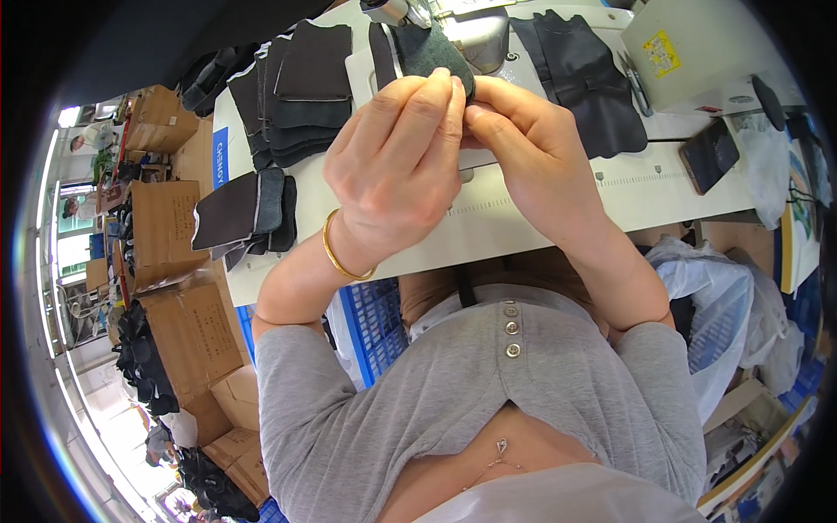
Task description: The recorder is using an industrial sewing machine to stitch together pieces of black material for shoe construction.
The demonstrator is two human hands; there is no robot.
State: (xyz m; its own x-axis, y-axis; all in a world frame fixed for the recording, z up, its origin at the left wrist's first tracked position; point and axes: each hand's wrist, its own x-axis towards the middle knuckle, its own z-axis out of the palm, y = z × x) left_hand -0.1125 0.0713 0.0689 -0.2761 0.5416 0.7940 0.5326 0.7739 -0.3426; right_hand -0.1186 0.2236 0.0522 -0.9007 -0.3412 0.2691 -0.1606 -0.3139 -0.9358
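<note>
A small dark leather piece [429, 50] with a fuzzy greenish-grey face stands at the sewing machine [479, 39]. Both my hands meet at its near edge. My left hand [394, 161], with a gold bangle on the wrist, has its fingertips pinched together on that edge. Beside it, my right hand [536, 152] pinches the same edge between thumb and curled fingers. The backs of my hands cover part of the piece, and the exact grip of the fingertips is partly hidden.
Left of my hands lie stacked dark leather pieces [314, 65] and a smaller pile [240, 213]. A large black leather sheet [584, 83], snips [636, 83] and a phone [708, 155] lie on the right. Cartons [166, 222], a blue crate [375, 322] and a plastic bag [715, 296] surround the table.
</note>
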